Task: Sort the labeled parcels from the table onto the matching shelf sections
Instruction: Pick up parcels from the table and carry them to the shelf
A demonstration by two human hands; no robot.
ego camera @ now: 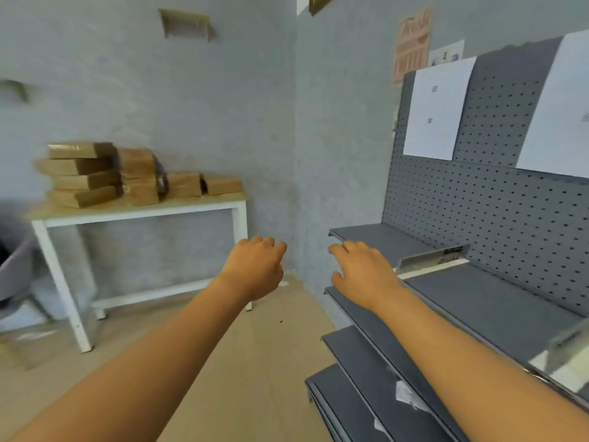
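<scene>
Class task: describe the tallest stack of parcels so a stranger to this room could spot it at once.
Find the white-legged table against the left wall. Brown cardboard parcels sit along its top. The tallest stack is at the left end: four flat boxes piled slightly askew, standing higher than the shorter piles and single boxes to its right.

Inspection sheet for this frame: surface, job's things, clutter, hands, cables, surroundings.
Surface: white-framed table with a pale wooden top, against the wall.
Job's things: brown parcels stacked on the table; grey shelves at right hold no parcels; paper sheets on the pegboard.
Clutter: scraps of white tape on the lower shelf edges.
Hands: left hand and right hand held out, empty, fingers loosely curled.
Cables: nothing seen.
Surroundings: grey walls, poster, wooden floor.
</scene>
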